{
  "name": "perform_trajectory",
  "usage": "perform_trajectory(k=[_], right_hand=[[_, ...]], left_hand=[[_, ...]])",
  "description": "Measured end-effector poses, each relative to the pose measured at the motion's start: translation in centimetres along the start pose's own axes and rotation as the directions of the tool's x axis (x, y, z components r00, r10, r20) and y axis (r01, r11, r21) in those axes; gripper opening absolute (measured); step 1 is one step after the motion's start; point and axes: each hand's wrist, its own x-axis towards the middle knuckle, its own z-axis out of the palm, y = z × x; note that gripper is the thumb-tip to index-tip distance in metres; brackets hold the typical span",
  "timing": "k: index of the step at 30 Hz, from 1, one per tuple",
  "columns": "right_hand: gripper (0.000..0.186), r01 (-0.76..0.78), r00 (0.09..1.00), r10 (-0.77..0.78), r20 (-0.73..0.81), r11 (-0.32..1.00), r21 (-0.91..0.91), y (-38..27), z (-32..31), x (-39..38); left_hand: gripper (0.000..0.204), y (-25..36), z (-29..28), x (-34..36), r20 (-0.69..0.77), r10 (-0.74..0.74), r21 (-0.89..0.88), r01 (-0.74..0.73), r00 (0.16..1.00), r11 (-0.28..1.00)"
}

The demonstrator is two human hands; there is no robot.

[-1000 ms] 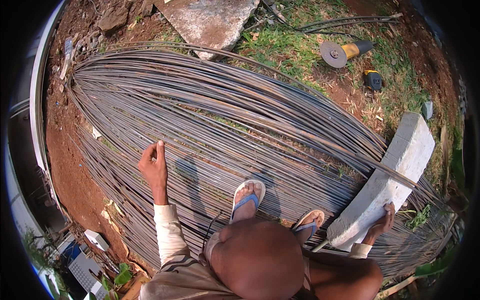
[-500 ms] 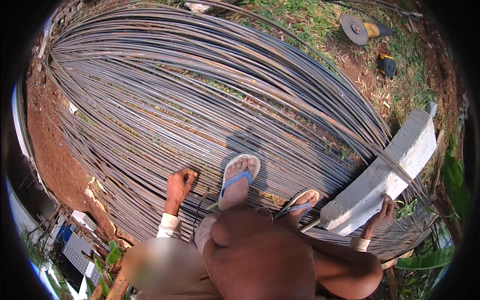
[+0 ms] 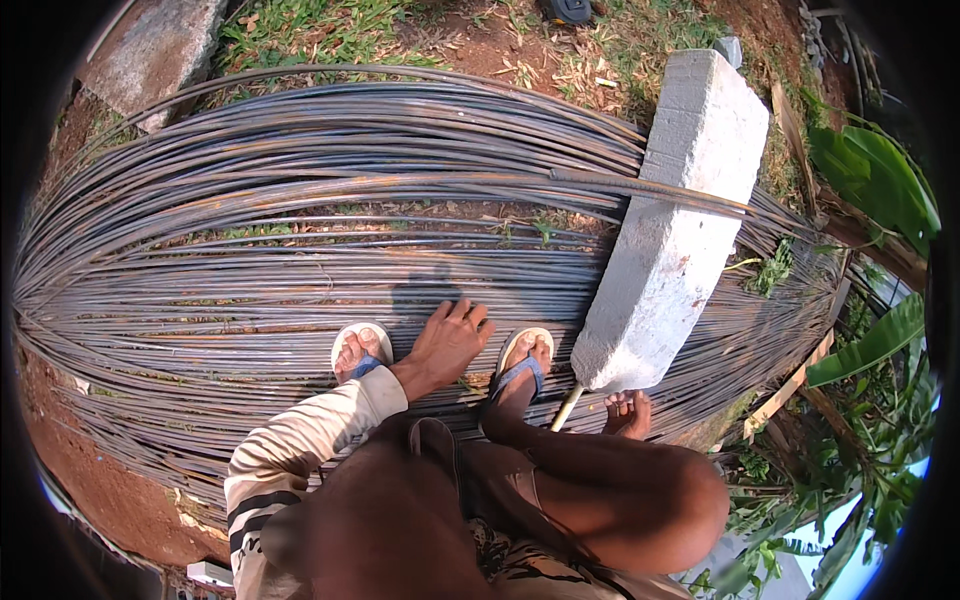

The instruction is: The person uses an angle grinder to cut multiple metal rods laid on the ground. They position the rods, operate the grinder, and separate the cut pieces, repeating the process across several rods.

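Steel rods (image 3: pixel 290 290) lie side by side in a wide spread beneath me. My left hand (image 3: pixel 445 345) rests over them between my feet, its fingers stretched out and a little apart. No object shows in it. At the right, a pale concrete block (image 3: pixel 655 235) lies across the rods, and a few thicker rods (image 3: pixel 640 185) pass over its top. Just below the block's near end, part of my right hand (image 3: pixel 628 414) shows past my leg. Its fingers look bent, and what they hold, if anything, is hidden.
A yellowish stick (image 3: pixel 566 408) pokes out from under the block. My feet, in flip-flops (image 3: pixel 525 365), stand on the rods. A tape measure (image 3: pixel 568 10) lies at the top edge, a rough slab (image 3: pixel 160 60) at the far left, and banana leaves (image 3: pixel 875 185) at the right.
My left hand has moved in between my feet, and its fingers have straightened. My right hand has come from the block's side to below its near end. The view has turned.
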Motion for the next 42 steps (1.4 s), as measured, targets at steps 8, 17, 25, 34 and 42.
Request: perform_trajectory(k=[8,17,25,34,42], right_hand=[[0.072,-0.403,0.915,0.38,0.139,0.824,0.398,8.1,-1.0,1.4],[0.069,-0.47,0.763,0.475,0.439,0.873,-0.13,9.7,-2.2,0.0],[0.065,-0.455,0.88,0.227,0.418,0.657,0.601,10.1,-1.0,-0.8],[0.057,-0.393,0.915,0.229,0.333,0.692,0.605,9.7,-1.8,2.0],[0.037,0.473,0.402,0.202,0.893,0.789,-0.392,1.3,6.6,0.2]], left_hand=[[0.035,0.4,2.7,3.9,-0.051,0.148,0.282,-0.128,0.988,0.951],[0.025,0.3,1.1,2.7,0.087,0.119,0.288,-0.139,0.989,0.948],[0.023,-3.5,-5.9,-2.1,0.081,-0.021,0.454,-0.018,0.996,0.891],[0.026,-10.0,-14.6,-12.5,0.056,-0.201,0.596,0.129,0.978,0.792],[0.017,-8.9,-18.8,-21.0,-0.14,-0.301,0.495,0.331,0.943,0.803]])
